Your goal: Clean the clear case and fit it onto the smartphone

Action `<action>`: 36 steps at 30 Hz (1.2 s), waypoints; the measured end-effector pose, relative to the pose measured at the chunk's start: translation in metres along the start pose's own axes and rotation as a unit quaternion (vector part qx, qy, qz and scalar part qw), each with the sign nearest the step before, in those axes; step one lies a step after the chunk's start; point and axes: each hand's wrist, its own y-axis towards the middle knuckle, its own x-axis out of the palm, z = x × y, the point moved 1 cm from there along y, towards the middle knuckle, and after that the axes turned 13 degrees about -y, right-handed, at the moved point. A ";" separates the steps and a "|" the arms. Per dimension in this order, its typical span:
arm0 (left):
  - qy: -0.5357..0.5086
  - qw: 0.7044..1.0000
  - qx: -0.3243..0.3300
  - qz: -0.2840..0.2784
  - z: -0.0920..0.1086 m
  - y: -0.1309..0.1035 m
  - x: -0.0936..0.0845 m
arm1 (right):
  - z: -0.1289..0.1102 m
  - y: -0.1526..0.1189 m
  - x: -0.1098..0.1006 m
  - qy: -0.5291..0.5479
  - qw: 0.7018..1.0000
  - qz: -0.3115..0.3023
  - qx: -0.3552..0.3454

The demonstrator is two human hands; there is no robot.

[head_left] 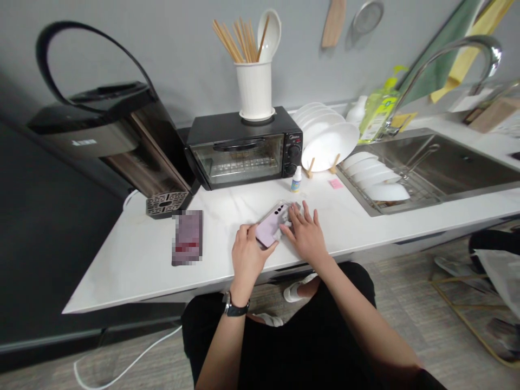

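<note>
A pale purple phone (267, 229) lies tilted on the white counter, its camera lenses facing up. Fingers and thumb of my left hand (247, 248) grip its lower left end. Beside its right edge is my right hand (305, 232), fingers spread, over a clear and greyish item (285, 218) that I cannot make out fully. Behind the hands stands a small white spray bottle (296, 180) with a blue and yellow label. A pink slip (336, 183) rests to the bottle's right.
A dark blurred object (187, 237) lies on the counter (134, 260) at left, near a black dispenser (134, 141). Behind are a toaster oven (244, 149) and racked plates (331, 146). Bowls (376, 176) sit in the sink (455, 162) at right.
</note>
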 end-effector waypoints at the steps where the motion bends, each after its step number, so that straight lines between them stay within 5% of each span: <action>1: -0.001 1.000 0.001 0.001 -0.001 0.000 0.000 | -0.008 0.006 0.002 0.012 1.000 -0.001 -0.008; 6: -0.009 1.000 0.007 -0.004 -0.006 -0.002 0.000 | -0.062 -0.001 0.003 0.081 0.990 0.020 -0.112; 9: -0.012 1.000 0.013 -0.011 -0.007 -0.003 -0.002 | -0.071 -0.027 -0.004 0.079 0.986 0.024 -0.143; 14: -0.012 1.000 -0.007 -0.013 -0.002 -0.002 -0.003 | -0.029 -0.042 -0.010 0.031 0.995 0.014 -0.096; 19: -0.009 1.000 0.001 0.002 0.002 0.000 -0.002 | 0.007 0.000 -0.003 -0.001 1.000 0.005 0.011; 23: -0.009 1.000 -0.003 -0.004 0.000 0.000 -0.002 | -0.024 0.013 0.002 0.046 0.997 0.005 -0.059; 29: -0.011 1.000 0.007 -0.021 -0.004 -0.003 -0.006 | -0.067 -0.035 -0.009 0.073 0.985 0.014 -0.156; 32: -0.012 1.000 0.004 -0.028 -0.002 -0.002 -0.007 | -0.046 -0.044 -0.013 0.065 0.989 0.015 -0.132; 36: -0.014 1.000 0.001 -0.012 0.003 -0.002 -0.007 | 0.006 -0.025 -0.005 0.040 0.999 0.019 -0.005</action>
